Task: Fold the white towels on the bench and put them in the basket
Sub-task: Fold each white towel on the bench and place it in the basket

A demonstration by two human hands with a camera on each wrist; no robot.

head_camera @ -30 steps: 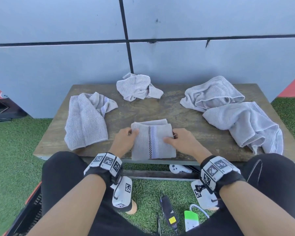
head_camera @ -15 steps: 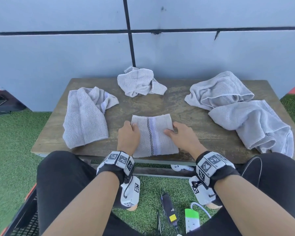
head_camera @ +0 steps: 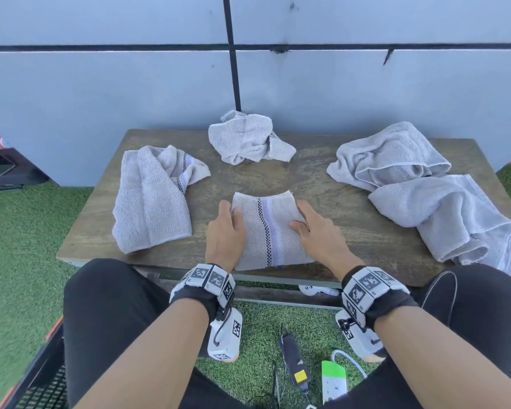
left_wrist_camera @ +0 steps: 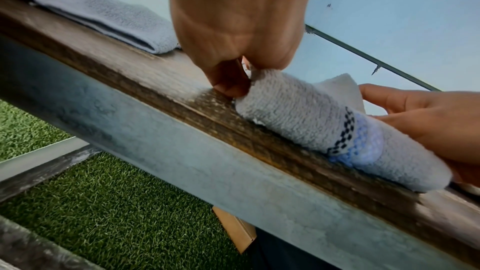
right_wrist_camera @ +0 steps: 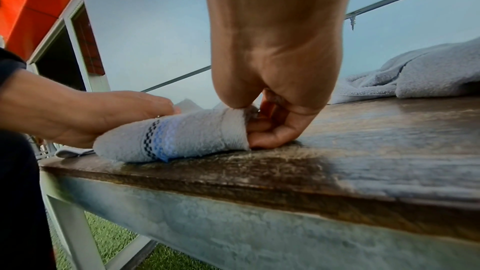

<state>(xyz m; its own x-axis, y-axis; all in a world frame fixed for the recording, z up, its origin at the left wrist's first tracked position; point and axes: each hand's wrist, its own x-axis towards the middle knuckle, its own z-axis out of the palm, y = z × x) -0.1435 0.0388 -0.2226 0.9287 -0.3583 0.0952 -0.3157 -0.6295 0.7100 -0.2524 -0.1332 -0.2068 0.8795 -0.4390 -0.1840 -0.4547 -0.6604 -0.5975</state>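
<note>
Folded towel: the folded towel [head_camera: 270, 231] with a dark checked stripe and a pale blue band lies flat at the 6 o'clock edge of the desk [head_camera: 322, 184], between both hands.
Left hand: the left hand [head_camera: 226, 234] sits on the towel's 9 o'clock side; in the left wrist view its fingers [left_wrist_camera: 228, 83] curl under the cloth edge while the thumb side bears on top, so it pinches that edge.
Right hand: the right hand [head_camera: 316, 231] sits on the 3 o'clock side; the right wrist view shows its fingers [right_wrist_camera: 267, 132] tucked under the towel's edge and the thumb on top, pinching it.
Long towel: a loosely folded towel [head_camera: 151, 202] lies at 9 o'clock, apart from the folded one.
Crumpled towel: a bunched towel [head_camera: 248, 137] sits at 12 o'clock by the far edge.
Towel heap: two rumpled towels [head_camera: 419, 187] overlap at 2 to 3 o'clock, one draping over the near edge.
Basket: a dark mesh basket [head_camera: 39, 388] shows partly at 7 o'clock, on the grass beside the person's leg.
Ground: a power strip [head_camera: 332, 379] lies on green turf under the desk.
</note>
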